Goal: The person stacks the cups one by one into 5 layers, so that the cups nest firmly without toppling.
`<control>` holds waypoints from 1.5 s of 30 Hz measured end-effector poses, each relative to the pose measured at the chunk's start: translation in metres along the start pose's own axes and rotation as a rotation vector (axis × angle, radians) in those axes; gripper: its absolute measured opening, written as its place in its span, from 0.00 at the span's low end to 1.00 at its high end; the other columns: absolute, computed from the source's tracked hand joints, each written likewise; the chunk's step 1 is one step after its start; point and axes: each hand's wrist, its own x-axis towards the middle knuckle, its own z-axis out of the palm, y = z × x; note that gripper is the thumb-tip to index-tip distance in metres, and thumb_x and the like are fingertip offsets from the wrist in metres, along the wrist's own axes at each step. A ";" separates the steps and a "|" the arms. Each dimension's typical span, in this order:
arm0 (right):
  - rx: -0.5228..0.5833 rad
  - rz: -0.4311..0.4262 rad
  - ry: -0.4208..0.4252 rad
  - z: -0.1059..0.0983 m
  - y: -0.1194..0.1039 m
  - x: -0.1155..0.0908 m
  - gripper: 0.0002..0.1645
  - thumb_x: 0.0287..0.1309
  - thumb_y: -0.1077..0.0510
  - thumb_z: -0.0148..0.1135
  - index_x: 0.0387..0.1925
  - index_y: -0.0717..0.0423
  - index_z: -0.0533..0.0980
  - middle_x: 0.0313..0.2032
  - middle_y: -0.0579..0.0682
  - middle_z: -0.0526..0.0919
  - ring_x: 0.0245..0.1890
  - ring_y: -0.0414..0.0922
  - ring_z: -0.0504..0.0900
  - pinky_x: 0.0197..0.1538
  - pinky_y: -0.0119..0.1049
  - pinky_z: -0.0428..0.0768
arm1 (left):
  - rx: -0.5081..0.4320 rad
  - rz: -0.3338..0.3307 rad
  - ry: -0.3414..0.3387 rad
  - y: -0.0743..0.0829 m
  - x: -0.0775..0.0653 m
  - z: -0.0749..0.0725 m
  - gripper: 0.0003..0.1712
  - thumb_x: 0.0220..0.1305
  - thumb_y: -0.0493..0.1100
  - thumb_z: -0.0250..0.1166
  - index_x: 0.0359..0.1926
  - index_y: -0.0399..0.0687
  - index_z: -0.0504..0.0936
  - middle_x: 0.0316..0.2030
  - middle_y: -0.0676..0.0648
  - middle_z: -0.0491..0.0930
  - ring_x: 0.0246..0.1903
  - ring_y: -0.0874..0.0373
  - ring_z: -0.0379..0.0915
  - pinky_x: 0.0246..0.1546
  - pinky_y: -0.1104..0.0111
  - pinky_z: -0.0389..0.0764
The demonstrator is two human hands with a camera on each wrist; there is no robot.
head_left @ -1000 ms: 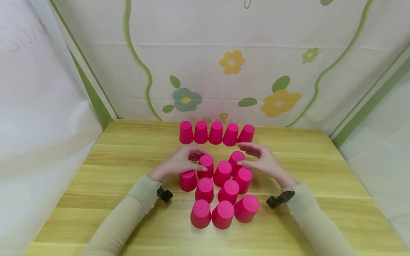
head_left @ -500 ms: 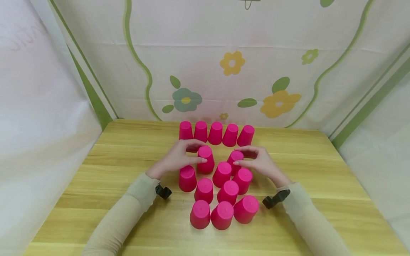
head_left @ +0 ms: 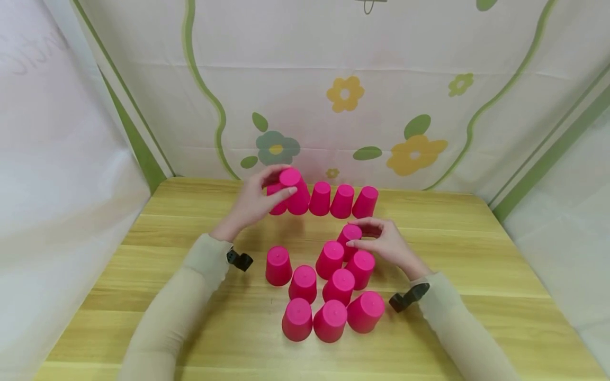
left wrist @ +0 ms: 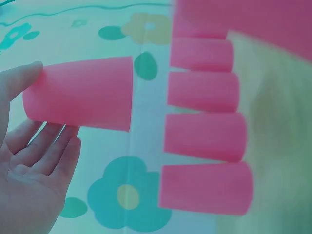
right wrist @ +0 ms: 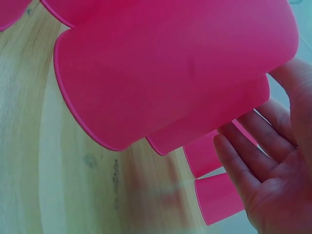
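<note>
My left hand grips a pink plastic cup near its closed end, thumb on one side and fingers on the other. The cup is upside down, raised in front of the left end of the back row. In the left wrist view this held cup is apart from the row of cups. My right hand holds another upside-down cup, thumb at its near side and fingers round the far side. A nearer cup hides much of it in the right wrist view.
Five-cup details aside, several upside-down pink cups stand in a back row along the cloth wall. Closer in, several more cups stand grouped at the middle of the wooden table. One cup stands at that group's left.
My left hand has lifted its cup out of the middle group and carried it back, toward the back row's left end. My right hand has drawn in around its cup, which stays in place.
</note>
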 end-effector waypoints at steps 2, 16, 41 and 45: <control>0.007 -0.001 -0.002 0.000 -0.004 -0.001 0.30 0.52 0.55 0.80 0.57 0.56 0.81 0.48 0.53 0.86 0.50 0.52 0.84 0.51 0.38 0.83 | 0.005 0.016 0.026 0.000 0.008 -0.005 0.30 0.65 0.42 0.73 0.66 0.45 0.76 0.55 0.48 0.80 0.54 0.54 0.77 0.57 0.59 0.78; 0.027 -0.003 -0.004 0.000 0.002 -0.001 0.29 0.53 0.55 0.79 0.56 0.57 0.81 0.48 0.54 0.86 0.49 0.52 0.84 0.51 0.37 0.83 | 0.096 -0.084 0.069 -0.018 0.041 -0.016 0.31 0.65 0.49 0.73 0.66 0.47 0.77 0.55 0.49 0.80 0.54 0.53 0.76 0.60 0.54 0.76; 0.031 -0.025 -0.020 0.001 0.003 -0.003 0.30 0.54 0.57 0.78 0.59 0.57 0.80 0.50 0.54 0.85 0.51 0.53 0.84 0.53 0.36 0.82 | 0.142 -0.181 0.091 -0.046 0.044 -0.007 0.35 0.67 0.46 0.72 0.71 0.45 0.72 0.59 0.45 0.78 0.57 0.49 0.75 0.60 0.58 0.77; 0.040 -0.025 -0.029 0.001 0.002 -0.003 0.30 0.55 0.58 0.78 0.60 0.57 0.79 0.51 0.54 0.85 0.52 0.52 0.83 0.54 0.36 0.82 | 0.111 -0.180 0.090 -0.048 0.043 -0.007 0.36 0.66 0.45 0.72 0.72 0.45 0.71 0.60 0.45 0.78 0.59 0.49 0.74 0.61 0.56 0.75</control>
